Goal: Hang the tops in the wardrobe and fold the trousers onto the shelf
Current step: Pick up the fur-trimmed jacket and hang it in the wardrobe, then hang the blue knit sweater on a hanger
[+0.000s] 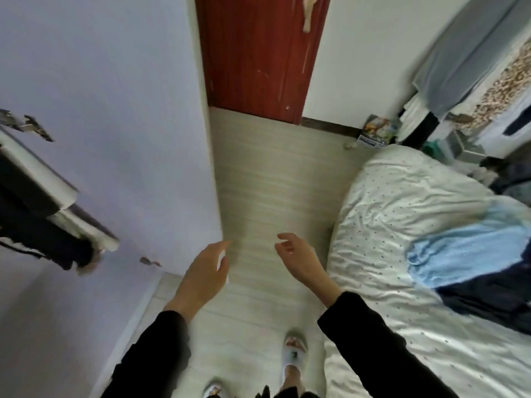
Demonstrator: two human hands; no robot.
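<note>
Between pale wardrobe side (138,139) at left and bed (402,282) edge at right: a narrow strip of bare floor (267,182) up to red door (258,58). Above it, left hand (201,274) and right hand (298,259), both empty, fingers loosely spread. On bed at right: light blue garment (459,254) beside dark garment (488,297), partly cut off. Blurred, unreadable: dark clothes (43,234) at wardrobe opening.

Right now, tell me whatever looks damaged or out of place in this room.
The dark red wooden door is scuffed with pale scratches, and something pale is stuck near its top. The lilac wall has chipped patches low down. A light blue garment and a dark navy garment lie unfolded on the white dotted bed sheet.
</note>
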